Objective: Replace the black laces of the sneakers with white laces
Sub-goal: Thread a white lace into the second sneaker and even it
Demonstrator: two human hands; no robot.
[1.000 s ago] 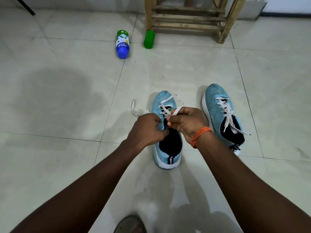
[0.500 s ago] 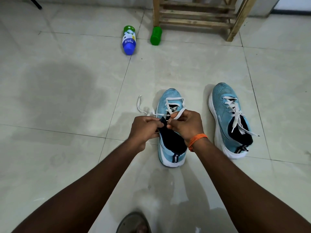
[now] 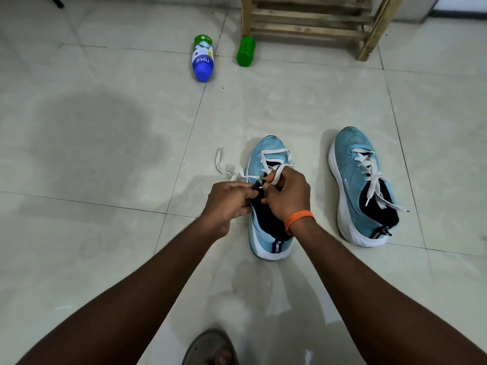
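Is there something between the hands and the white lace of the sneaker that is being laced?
Nothing visible does. The left hand and the right hand both pinch the flat white lace on the light blue knit sneaker. The blue and green plastic bottle lies far off.

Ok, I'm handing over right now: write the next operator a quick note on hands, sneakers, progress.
Left hand grips the middle sneaker by its eyelet edge; right hand pinches the white lace there.
Other sneaker, to the right: laced in white, untied.
Done: middle sneaker's lower eyelets laced.
To do: upper eyelets, tying both. One lace end trails on the floor.
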